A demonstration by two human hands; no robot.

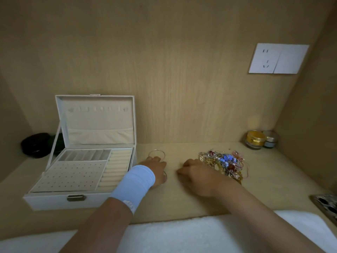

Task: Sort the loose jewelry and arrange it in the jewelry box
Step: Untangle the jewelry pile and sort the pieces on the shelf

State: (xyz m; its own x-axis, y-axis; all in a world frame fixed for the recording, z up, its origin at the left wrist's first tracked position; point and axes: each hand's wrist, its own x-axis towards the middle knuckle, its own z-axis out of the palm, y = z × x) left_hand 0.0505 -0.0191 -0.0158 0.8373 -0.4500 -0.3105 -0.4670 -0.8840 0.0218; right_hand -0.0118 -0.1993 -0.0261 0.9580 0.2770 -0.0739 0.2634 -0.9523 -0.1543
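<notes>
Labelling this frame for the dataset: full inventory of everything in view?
jewelry box: 1, white, open, left on shelf
bangles: at least 2, silver, beside box
jewelry pile: 1, mixed colours, centre-right
jars: 2, gold and silver lids, back right corner
black objects: 2, behind box
wall socket: 1, white, back panel
patterned object: 1, right edge
white cloth: 1, front
left hand: wrist sleeved, on bangles
right hand: at pile

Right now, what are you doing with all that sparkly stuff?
A person is sorting jewelry on a wooden shelf. The left hand rests on thin silver bangles beside the open white jewelry box, whose slots look empty. The right hand lies against a tangled jewelry pile.
</notes>
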